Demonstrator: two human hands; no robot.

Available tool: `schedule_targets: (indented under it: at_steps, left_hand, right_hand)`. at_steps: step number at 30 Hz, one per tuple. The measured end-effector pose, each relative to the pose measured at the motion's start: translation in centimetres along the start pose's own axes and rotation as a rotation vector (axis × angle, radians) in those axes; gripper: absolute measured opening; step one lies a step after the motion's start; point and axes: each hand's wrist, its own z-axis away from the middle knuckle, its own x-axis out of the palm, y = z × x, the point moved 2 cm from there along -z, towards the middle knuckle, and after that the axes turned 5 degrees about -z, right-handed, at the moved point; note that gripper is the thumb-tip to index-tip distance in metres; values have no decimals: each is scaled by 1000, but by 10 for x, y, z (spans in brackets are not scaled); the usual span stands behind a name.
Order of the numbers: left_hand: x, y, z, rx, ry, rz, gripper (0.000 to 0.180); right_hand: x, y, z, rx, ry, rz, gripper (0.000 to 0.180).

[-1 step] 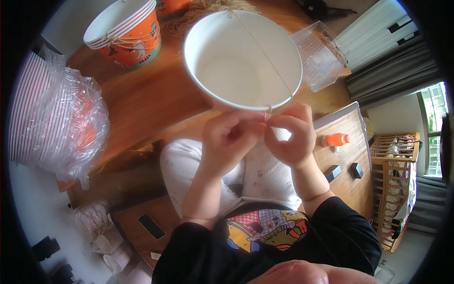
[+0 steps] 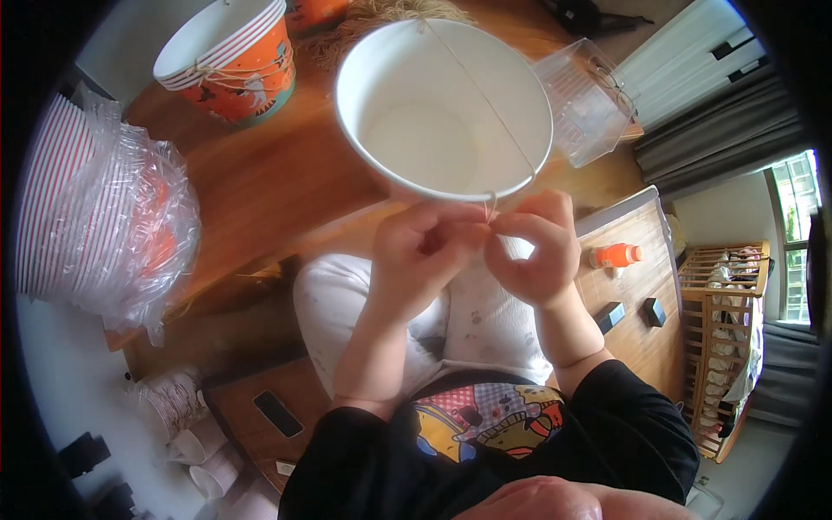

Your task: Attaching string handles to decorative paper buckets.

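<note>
Left hand (image 2: 425, 251) and right hand (image 2: 533, 251) raised together over the lap, forearms angled up from the lower edge, fingertips meeting. Both pinched on a thin pale string (image 2: 490, 206) at the near rim of a white paper bucket (image 2: 444, 108). Bucket just above the grip, mouth facing up, smooth and round inside; same string stretched straight across its opening to the far rim. Up-left of the grip: orange printed bucket stack (image 2: 230, 56) on the wooden table (image 2: 277, 182). Far left: more stacked buckets in crinkled clear plastic (image 2: 95, 208). Up-right: clear ribbed plastic box (image 2: 585, 100).
</note>
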Motion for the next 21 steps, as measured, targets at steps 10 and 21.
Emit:
schedule_targets:
  at_steps: [10,21]
  left_hand:
    - [4,-3,3,-196,49,316,12]
    - [16,-8,12,-195,181,468,21]
  right_hand:
    - [-13,-13,-9,-29,-34,-27,30]
    - [-11,-9,-9,43,-28,-296,30]
